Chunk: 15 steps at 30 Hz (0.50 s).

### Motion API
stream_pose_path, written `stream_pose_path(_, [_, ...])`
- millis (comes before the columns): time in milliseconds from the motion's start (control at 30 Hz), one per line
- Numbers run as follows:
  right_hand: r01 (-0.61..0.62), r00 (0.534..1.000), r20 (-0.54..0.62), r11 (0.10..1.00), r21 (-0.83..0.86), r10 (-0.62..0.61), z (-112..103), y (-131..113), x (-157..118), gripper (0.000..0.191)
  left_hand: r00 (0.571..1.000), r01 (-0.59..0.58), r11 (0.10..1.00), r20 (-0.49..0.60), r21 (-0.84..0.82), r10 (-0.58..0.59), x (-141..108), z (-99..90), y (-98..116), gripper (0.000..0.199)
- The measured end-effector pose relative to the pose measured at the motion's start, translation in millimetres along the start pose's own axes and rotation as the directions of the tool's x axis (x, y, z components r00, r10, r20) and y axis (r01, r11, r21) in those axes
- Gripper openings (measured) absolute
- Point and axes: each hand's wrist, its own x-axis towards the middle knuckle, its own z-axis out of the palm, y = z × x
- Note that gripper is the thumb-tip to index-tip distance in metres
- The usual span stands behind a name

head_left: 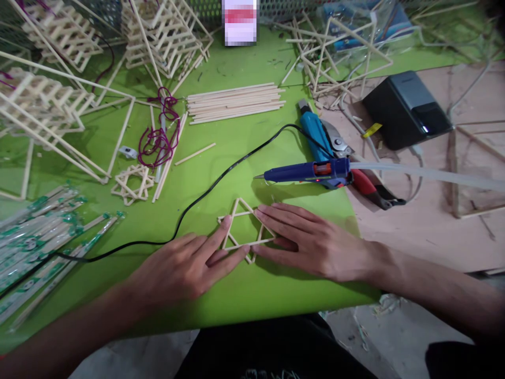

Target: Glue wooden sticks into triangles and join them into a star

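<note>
A six-pointed star of thin wooden sticks (241, 245) lies flat on the green tabletop near its front edge. From the left, my left hand (193, 263) rests on it, two fingertips pressing the star's left and lower sides. My right hand (311, 237) lies over the right points, fingers stretched out and touching the sticks at the upper and lower right. Just beyond the star lies a blue hot glue gun (300, 172), its nozzle pointing left and a clear glue stick in its back. A small red light shows on it.
Stick bundles (236, 102), purple string (160, 139) and a small finished star (132, 185) lie farther back. Stacked stick frames (47, 100) stand left, above wrapped chopsticks (43, 242). Pruning shears (366, 184) and a black box (408, 110) are right. A black cord (221, 176) crosses the table.
</note>
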Motion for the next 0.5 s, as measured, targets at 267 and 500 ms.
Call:
stream_pose_path(267, [-0.008, 1.000, 0.020, 1.000, -0.002, 0.008, -0.5, -0.4, 0.0, 0.050, 1.000, 0.009, 1.000, -0.012, -0.008, -0.009, 0.7, 0.6, -0.1, 0.044])
stream_pose_path(500, [-0.004, 1.000, 0.018, 1.000, 0.006, 0.003, 0.1, -0.2, -1.3, 0.049, 1.000, 0.006, 1.000, 0.007, 0.001, -0.006, 2.3, -0.6, 0.5, 0.044])
